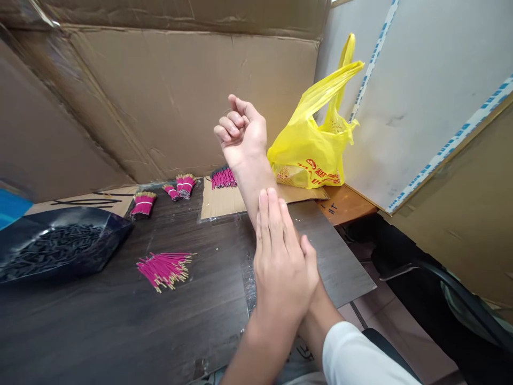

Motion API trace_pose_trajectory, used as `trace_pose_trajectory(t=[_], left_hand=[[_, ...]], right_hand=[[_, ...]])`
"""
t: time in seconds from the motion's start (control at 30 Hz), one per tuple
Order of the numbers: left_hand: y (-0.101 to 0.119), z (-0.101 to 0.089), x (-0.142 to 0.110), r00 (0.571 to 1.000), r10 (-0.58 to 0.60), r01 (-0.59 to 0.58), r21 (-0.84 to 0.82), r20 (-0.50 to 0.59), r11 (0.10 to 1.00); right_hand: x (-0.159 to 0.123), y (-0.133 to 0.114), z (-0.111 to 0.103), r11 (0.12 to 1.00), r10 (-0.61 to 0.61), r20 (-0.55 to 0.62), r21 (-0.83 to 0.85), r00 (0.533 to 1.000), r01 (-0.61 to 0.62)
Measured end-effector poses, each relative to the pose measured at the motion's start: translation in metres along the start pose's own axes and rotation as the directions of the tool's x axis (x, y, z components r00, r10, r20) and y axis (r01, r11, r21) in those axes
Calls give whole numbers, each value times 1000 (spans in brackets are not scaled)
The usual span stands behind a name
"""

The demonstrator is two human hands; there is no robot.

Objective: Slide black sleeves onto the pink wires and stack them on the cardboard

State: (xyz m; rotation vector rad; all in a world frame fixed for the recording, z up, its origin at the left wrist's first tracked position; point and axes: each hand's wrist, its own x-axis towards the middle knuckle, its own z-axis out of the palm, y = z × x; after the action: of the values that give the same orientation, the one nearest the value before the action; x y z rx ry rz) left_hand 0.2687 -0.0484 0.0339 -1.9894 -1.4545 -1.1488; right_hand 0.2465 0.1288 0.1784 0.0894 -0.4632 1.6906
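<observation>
My left hand (pixel 282 262) lies flat on my right forearm, its fingers stretched out together and its back toward me. Raised beyond it is my right hand (pixel 243 131), palm toward me, with loosely curled fingers and nothing visible in it. Below and left of the hands, a loose pile of thin magenta sticks with gold-coloured tips (pixel 166 269) rests on the dark table (pixel 192 326). Farther back stand banded bundles of similar sticks (pixel 143 205). More magenta pieces with dark ends (pixel 223 177) lie on a cardboard sheet (pixel 220 203), partly hidden by my right arm.
A black tray (pixel 116 235) of small dark pieces sits at the left. A yellow plastic bag (pixel 308 144) stands at the back right. Cardboard walls (pixel 192 101) and a whitish panel (pixel 425 96) enclose the table. A dark chair (pixel 452 283) is at the right.
</observation>
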Motion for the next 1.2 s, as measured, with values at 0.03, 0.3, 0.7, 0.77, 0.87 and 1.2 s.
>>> trace_pose_trajectory(t=[0.03, 0.3, 0.7, 0.77, 0.87, 1.2], left_hand=[[-2, 0, 8, 1000, -11, 11, 2, 10, 1000], [8, -2, -22, 994, -105, 105, -41, 2, 994], [14, 3, -12, 994, -107, 106, -80, -11, 991], [12, 5, -4, 991, -130, 128, -93, -17, 987], [8, 8, 14, 986, -163, 157, -137, -36, 978], [22, 2, -10, 976, -215, 207, -196, -22, 959]], right_hand=[[0, 1, 0, 1000, 5, -9, -9, 1000, -6], [-8, 0, 10, 998, 57, -60, -34, 997, -59], [-6, -8, 3, 998, 1, -90, -57, 996, -6], [-8, -8, 4, 1000, 5, -79, -28, 997, -8], [-6, -6, 3, 999, 33, -87, 6, 996, -33], [-13, -17, 10, 997, -6, -96, -79, 995, -2]])
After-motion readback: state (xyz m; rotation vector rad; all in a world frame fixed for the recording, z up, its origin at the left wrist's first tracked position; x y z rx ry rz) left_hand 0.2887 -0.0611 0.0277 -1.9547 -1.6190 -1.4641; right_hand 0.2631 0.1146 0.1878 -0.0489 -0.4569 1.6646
